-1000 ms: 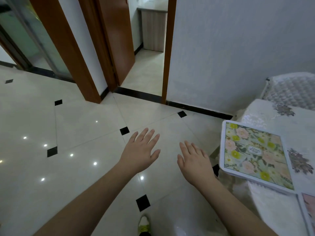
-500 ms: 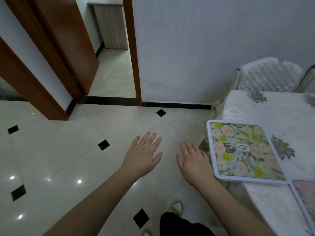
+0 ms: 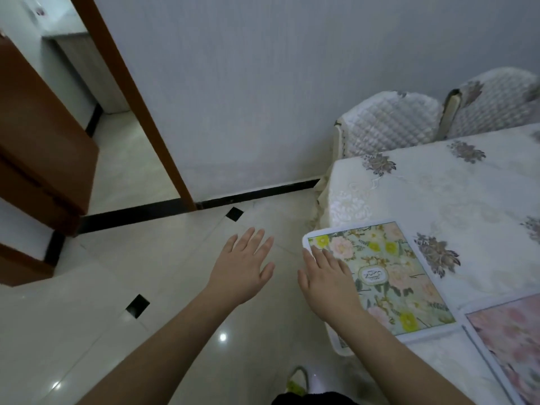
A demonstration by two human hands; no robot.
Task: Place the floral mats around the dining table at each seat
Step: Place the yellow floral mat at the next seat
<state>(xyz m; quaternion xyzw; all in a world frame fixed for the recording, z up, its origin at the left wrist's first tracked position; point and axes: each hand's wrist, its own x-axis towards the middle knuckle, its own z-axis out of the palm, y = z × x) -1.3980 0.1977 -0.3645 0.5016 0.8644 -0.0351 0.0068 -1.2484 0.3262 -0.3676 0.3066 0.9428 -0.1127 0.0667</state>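
Now both hands flat, empty: right hand over near-left corner of green-yellow floral rectangular mat at counter corner, prob. squaring it; left hand over floor; pink floral mat just beside.

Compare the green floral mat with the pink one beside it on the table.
The green floral mat has yellow and pink blooms and a central label; the pink mat is all pink. The green one shows whole, with the right hand over its edge; the pink one is cut off by the frame. Both lie flat with white borders.
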